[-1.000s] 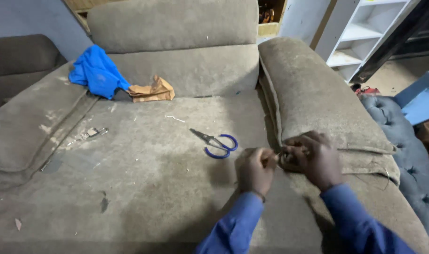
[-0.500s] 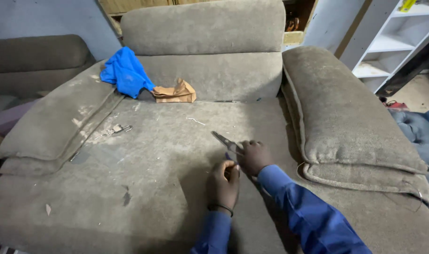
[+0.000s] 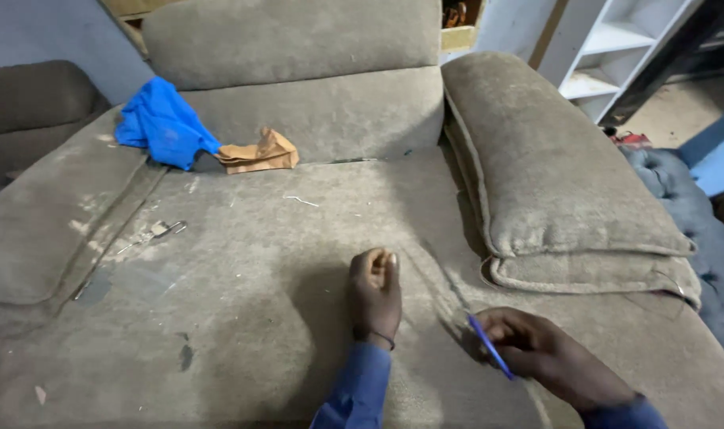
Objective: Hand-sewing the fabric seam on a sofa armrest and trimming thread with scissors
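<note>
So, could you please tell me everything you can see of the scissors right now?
Only a little of the scissors shows: a thin blue handle edge, plastic by its look, slanting from upper left to lower right. The right hand is closed around it, low over the grey sofa seat. The blades are hidden, so open or closed cannot be told. The left hand is apart, fisted.

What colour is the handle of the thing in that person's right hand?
Blue; the handle sticks out of the right hand, seen from the head camera.
</note>
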